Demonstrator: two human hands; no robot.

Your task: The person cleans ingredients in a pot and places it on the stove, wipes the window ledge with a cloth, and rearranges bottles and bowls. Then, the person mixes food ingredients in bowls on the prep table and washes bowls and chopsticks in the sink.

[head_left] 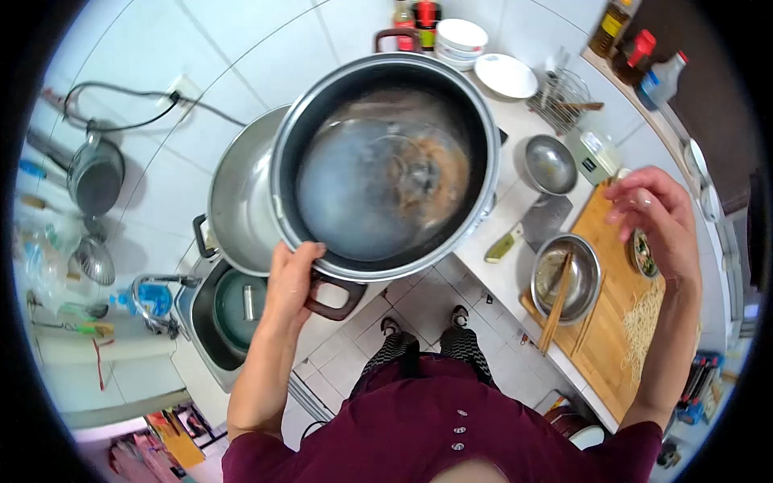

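Observation:
My left hand (291, 282) is closed at the near rim and brown handle of a large pot (378, 266). The pot has a dark inside that looks wet, with a cloudy sheen and a brownish patch on its bottom. A second handle sticks out at its far side. Behind it, partly covered, sits a wide grey pan (245, 193). My right hand (656, 213) is raised over the wooden cutting board (600, 322), its fingers loosely bent and apart, with nothing visible in them. Below that hand are a small bowl of chopped greens (642, 251) and pale noodles (642, 326).
A metal bowl (576, 299) with chopsticks (555, 310) stands on the board's left edge. Nearby lie a cleaver (543, 221) and another metal bowl (550, 163). The sink (205, 318) is at left. White bowls (461, 36), a plate (506, 76) and bottles (427, 20) stand at the back.

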